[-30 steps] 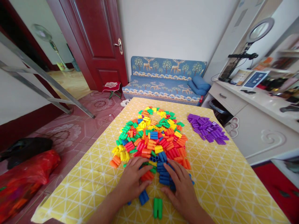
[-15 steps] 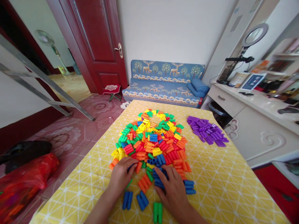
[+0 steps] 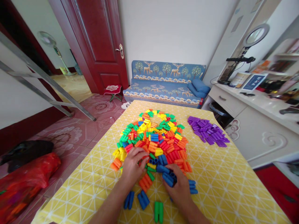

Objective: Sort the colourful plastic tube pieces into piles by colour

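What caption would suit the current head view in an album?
Two bare hands, left and right, among colorful plastic pieces, purple ones heaped apart.

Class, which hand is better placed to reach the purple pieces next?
Probably the right hand: it is nearer the purple pieces, while the left hand would cross the mixed pile. The right does hold blue pieces, though.

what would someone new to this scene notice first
Probably the big heap of mixed bright plastic pieces spread over the middle of the yellow patterned table, with two bare hands at its near edge. The separate purple pile to its right stands out too. Behind the table, a blue sofa with deer and trees lines the wall.
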Available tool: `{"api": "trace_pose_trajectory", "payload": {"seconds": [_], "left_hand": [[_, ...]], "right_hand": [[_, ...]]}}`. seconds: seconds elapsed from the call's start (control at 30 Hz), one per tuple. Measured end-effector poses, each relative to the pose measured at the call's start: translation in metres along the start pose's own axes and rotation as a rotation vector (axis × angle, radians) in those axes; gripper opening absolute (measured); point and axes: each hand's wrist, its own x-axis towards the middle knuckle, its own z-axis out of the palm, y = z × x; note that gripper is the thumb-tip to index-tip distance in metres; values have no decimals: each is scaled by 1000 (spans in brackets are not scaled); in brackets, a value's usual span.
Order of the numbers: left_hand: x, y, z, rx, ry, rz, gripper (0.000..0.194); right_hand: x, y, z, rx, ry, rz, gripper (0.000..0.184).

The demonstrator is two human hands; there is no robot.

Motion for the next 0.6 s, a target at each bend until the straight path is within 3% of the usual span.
{"api": "trace_pose_trajectory", "payload": {"seconds": [0.1, 0.2, 0.33, 0.43, 0.6], "left_hand": [[-4, 12, 7, -14, -185, 43, 21], [-4, 26, 15, 126, -394, 43, 51], [5, 44, 22, 325, -506, 37, 75], [17, 56, 25, 421, -574, 4, 72], [26, 59, 23, 440, -636, -40, 49]], "right_hand": [[3, 0, 0, 104, 79, 154, 27], [4, 1, -2, 196, 144, 278, 33], [7, 2, -6, 329, 182, 358, 39], [7, 2, -8, 394, 190, 393, 42], [6, 1, -9, 565, 161, 496, 50]]}}
